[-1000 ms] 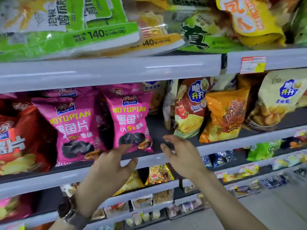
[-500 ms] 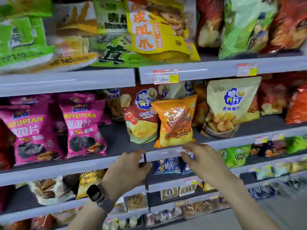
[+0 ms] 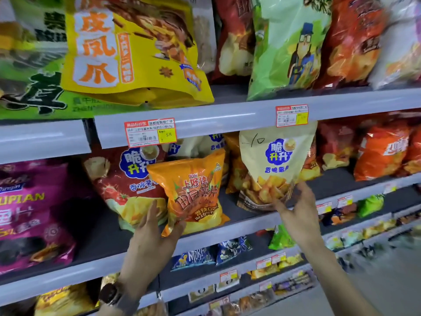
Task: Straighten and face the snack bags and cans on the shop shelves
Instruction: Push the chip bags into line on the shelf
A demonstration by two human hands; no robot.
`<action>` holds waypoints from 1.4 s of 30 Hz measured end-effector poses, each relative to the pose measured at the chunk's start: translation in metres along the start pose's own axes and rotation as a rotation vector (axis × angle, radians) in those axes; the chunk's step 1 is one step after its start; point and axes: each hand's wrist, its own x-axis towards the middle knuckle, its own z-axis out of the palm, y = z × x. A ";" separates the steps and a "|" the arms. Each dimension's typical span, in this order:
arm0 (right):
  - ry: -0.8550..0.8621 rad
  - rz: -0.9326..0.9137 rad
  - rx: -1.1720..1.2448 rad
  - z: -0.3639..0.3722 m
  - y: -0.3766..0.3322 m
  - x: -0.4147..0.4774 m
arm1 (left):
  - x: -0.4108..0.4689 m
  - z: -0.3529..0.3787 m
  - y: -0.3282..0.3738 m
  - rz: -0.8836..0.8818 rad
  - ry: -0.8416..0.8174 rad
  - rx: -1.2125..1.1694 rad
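Observation:
An orange chip bag (image 3: 193, 192) stands upright at the front of the middle shelf (image 3: 250, 221), in front of a red tomato-print bag (image 3: 118, 185). My left hand (image 3: 152, 238), a watch on its wrist, reaches up with straight fingers. Its thumb touches the orange bag's lower left corner and its fingers lie in front of the red bag. To the right stands a beige chip bag (image 3: 273, 160) marked "10". My right hand (image 3: 296, 213) is spread open with its fingertips against that bag's lower right edge.
Magenta bags (image 3: 34, 213) fill the shelf's left end and orange-red bags (image 3: 382, 153) its right end. The shelf above holds a yellow bag (image 3: 127, 49) and a green bag (image 3: 289, 46), with price tags (image 3: 150, 132) on its rail. Lower shelves carry small packs (image 3: 211, 254).
The view has slid right along the shelf, away from the magenta bags. Both hands have risen from the shelf edge to the orange and beige bags.

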 end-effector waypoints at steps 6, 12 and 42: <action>-0.215 0.164 0.429 -0.011 0.026 0.065 | 0.016 0.024 -0.004 -0.010 0.057 -0.121; -0.455 0.044 0.483 -0.034 0.039 0.097 | 0.025 0.046 0.008 -0.054 0.103 -0.203; -0.773 -0.149 0.565 0.096 -0.020 0.068 | -0.124 0.034 0.051 -0.275 0.798 -0.247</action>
